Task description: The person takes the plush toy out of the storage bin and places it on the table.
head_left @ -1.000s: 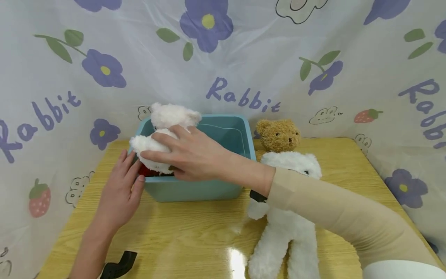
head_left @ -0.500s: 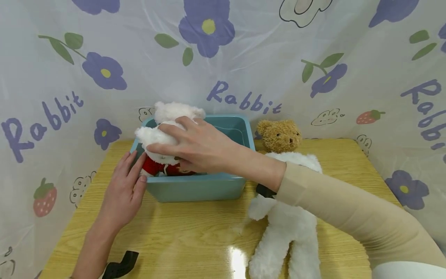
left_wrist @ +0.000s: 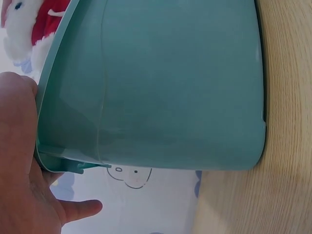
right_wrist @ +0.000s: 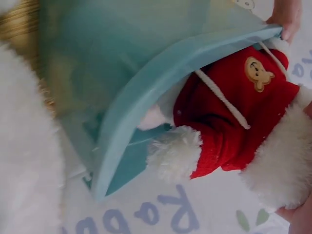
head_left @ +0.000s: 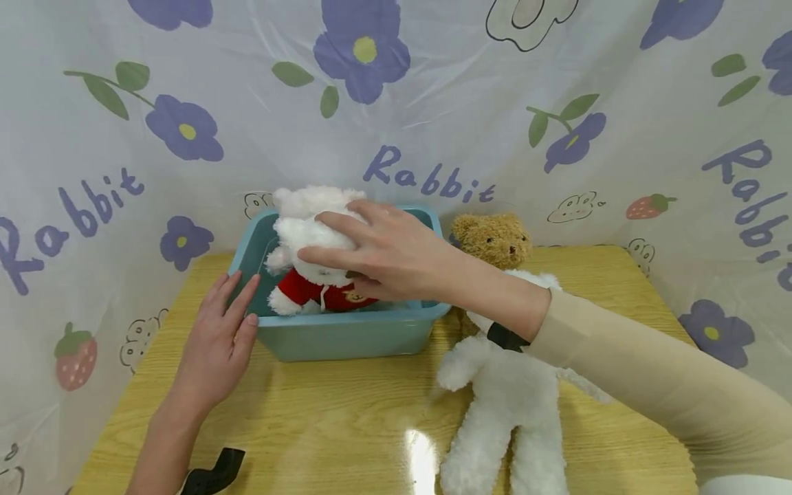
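one red-clad bear (head_left: 317,268) has shifted right, right hand (head_left: 399,254) gripping its head; left hand (head_left: 216,337), fingers straight, touches the bin (head_left: 346,340); backdrop (head_left: 445,117) reads "rabbit".

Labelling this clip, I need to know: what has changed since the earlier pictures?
The right hand has moved rightward, holding the white plush in red, which has shifted right along the blue-green bin; more of its red top shows. Nothing was visibly let go. The left hand stays at the bin's left side; the brown bear and plain white plush to the bin's right look unmoved.
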{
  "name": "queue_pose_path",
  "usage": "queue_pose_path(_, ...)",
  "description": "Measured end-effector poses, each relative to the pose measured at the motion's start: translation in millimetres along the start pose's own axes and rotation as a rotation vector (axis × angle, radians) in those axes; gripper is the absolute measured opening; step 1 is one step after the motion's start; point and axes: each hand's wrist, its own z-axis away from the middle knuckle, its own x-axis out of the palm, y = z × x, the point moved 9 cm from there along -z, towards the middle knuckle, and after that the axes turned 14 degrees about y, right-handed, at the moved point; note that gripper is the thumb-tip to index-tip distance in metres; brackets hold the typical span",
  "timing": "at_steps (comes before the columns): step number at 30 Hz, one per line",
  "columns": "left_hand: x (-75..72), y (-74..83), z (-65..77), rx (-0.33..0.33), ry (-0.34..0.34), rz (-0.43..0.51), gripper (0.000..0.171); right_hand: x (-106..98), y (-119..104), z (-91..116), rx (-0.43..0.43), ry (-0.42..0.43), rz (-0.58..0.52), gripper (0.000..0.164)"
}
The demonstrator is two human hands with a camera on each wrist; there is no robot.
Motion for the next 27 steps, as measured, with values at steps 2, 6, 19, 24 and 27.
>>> queue_pose_path(2,0.6,-0.1,0.4,0.006,0.001,0.002,0.053,-6,2,5,-0.011,0.040,0.001,0.053)
queue_pose_path(6,0.9,-0.1,1.4,0.017,-0.001,0.008,0.053,-19,8,11,-0.015,0.104,0.021,0.054)
queue_pose_path(19,1.9,-4.2,7.7,-0.013,-0.041,0.076,0.057,-65,53,31,0.149,0.222,-0.026,0.057)
queue_pose_path(24,1.8,-3.9,7.3,-0.012,-0.039,0.090,0.054,-93,72,42,0.216,0.317,-0.026,0.056)
queue_pose_path(27,0.7,-4.5,6.6,-0.009,-0.043,0.091,0.053,-113,83,50,0.250,0.388,-0.008,0.056)
